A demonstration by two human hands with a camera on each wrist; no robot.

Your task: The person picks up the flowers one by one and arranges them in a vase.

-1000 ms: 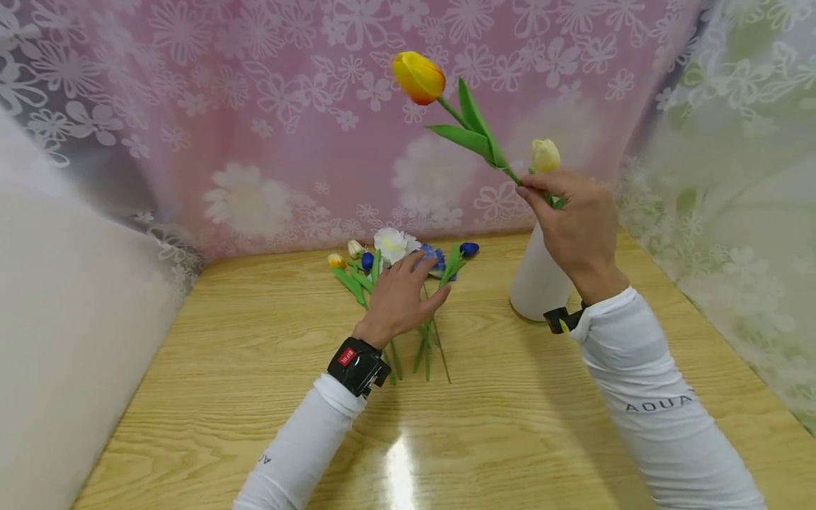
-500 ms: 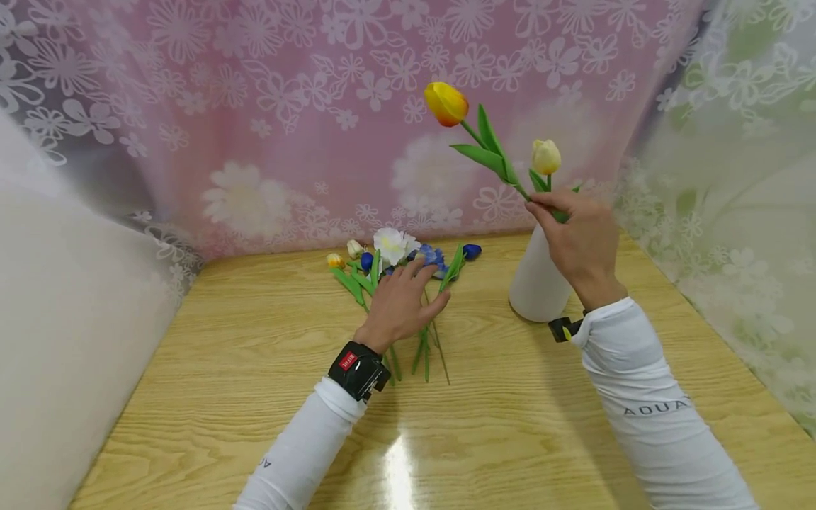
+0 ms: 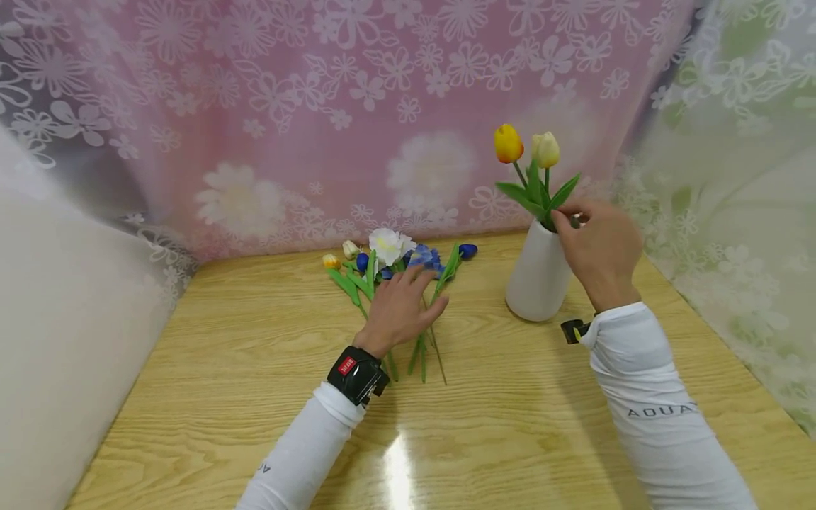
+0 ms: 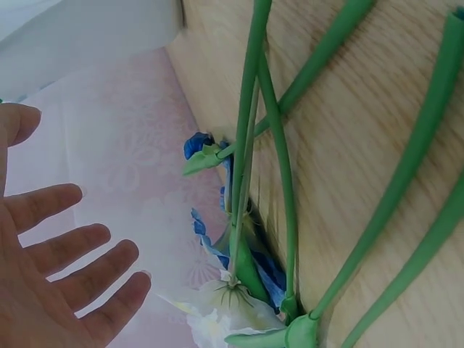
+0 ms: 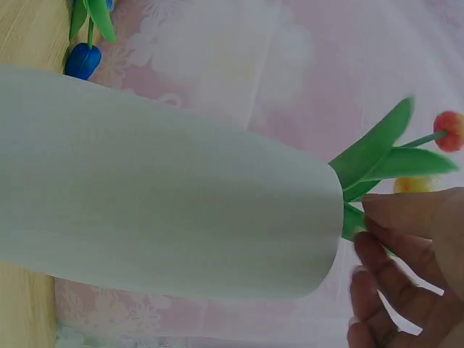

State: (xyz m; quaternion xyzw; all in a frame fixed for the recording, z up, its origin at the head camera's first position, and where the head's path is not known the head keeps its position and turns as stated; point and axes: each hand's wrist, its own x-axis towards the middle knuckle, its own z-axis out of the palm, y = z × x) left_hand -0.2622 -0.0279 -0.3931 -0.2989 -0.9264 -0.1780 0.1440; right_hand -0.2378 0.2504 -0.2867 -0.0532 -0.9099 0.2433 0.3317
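Observation:
A yellow-orange tulip [image 3: 508, 144] now stands beside a cream tulip [image 3: 545, 150], both rising from the mouth of a white vase [image 3: 538, 280]. My right hand [image 3: 602, 244] is at the vase's rim, its thumb and forefinger pinching the tulip greenery [image 5: 354, 220]; whether they hold stem or leaf is hard to tell. The right wrist view shows the vase [image 5: 174, 188] lying across it, with the other fingers curled below. My left hand [image 3: 398, 312] is spread above the pile of loose flowers; in the left wrist view its fingers [image 4: 94, 297] are apart and hold nothing.
Around the left hand lie a white flower [image 3: 387, 246], a blue flower [image 3: 426, 259], a blue tulip [image 3: 468, 251] and a small yellow-white tulip [image 3: 331, 261], stems toward the front. A pink floral curtain [image 3: 319, 142] hangs behind the wooden table [image 3: 497, 425].
The right hand has brought the yellow-orange tulip down and right, from leaning outside to standing in the vase beside the cream one. The left hand has hardly moved.

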